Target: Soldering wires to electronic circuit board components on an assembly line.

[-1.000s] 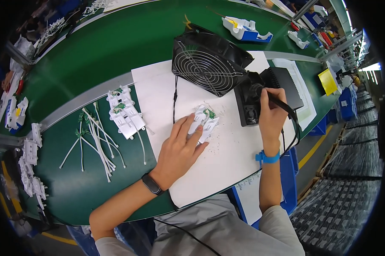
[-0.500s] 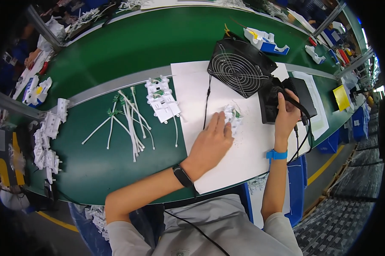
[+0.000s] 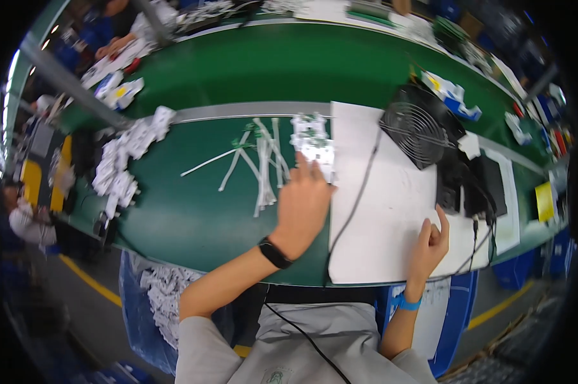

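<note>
My left hand [image 3: 303, 203] reaches over the green table to a group of white plastic housings [image 3: 312, 136] with small green boards. Its fingers are stretched and spread, their tips on or just above the nearest housing; blur hides the exact contact. Left of it lies a bunch of white cables [image 3: 263, 168] with green ends. My right hand [image 3: 429, 246] hovers above the white sheet [image 3: 381, 211], index finger raised, thumb apart and the other fingers curled, holding nothing. Beyond it stand a black device [image 3: 452, 185] with cords and a black fan [image 3: 417, 128] with a wire grille.
A heap of white housings [image 3: 119, 166] lines the table's left side. Blue-and-white plastic shells [image 3: 452, 96] lie on the far green surface behind a metal rail [image 3: 237, 112]. Bins with white parts [image 3: 167, 301] stand below the near edge. Another person's hand [image 3: 115, 46] is at far left.
My view has turned left. My left hand has moved from the white sheet to the housings, and the white piece no longer shows on the sheet. My right hand has let go of the black device.
</note>
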